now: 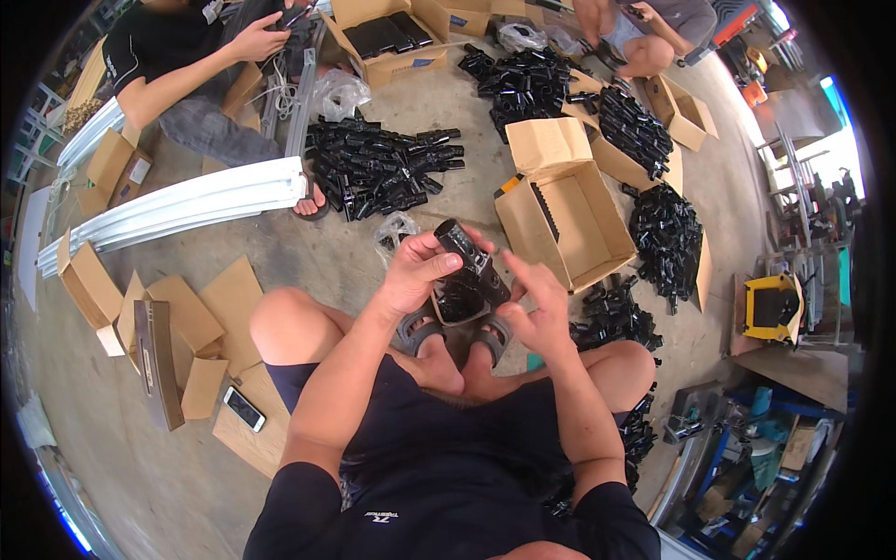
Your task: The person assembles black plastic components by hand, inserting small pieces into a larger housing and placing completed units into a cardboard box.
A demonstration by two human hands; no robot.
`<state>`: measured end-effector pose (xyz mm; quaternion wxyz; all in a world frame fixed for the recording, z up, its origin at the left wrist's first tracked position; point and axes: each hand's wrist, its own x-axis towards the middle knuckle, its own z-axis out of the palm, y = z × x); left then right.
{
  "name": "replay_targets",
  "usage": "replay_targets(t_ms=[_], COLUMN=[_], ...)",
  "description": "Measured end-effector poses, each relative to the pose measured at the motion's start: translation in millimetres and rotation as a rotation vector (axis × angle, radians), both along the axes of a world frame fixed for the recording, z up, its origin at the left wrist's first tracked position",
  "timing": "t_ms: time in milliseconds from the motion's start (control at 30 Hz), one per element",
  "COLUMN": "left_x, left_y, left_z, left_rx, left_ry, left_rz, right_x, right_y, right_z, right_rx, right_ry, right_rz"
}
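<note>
My left hand point(413, 273) is closed around a black tubular fitting point(474, 265), with the thumb along its upper end. The fitting is tilted, its round end up and to the left. Close to its lower right end is my right hand point(539, 303), index finger stretched out and thumb apart from it. Whether the thumb touches the fitting is hard to see. Below the fitting, between my sandalled feet, a small container point(464, 320) holds black parts. It is partly hidden by my hands and the fitting.
Beyond my feet lies a pile of black fittings point(378, 168). Further piles point(667, 233) spread along the right, beside an open carton point(597, 219). White metal profiles point(196, 201) and a phone point(245, 409) on cardboard are at left. Two people sit at the far side.
</note>
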<state>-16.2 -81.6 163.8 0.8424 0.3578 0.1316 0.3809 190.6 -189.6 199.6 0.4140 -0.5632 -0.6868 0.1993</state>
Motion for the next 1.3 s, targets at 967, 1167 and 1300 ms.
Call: replay_targets(t_ms=[967, 1167, 1300], left_x=[4, 8, 12], left_y=[-13, -23, -29], left_z=[29, 14, 22], left_rx=[0.798, 0.743, 0.553], left_ry=[0.413, 0.451, 0.462], left_rz=[0.032, 0.120, 0.024], right_x=[6, -3, -7], right_y=[16, 12, 7], right_z=[67, 56, 54], right_rx=[0.114, 0.065, -0.047], right_ry=[-0.337, -0.209, -0.070], right_rz=[0.058, -0.032, -0.089])
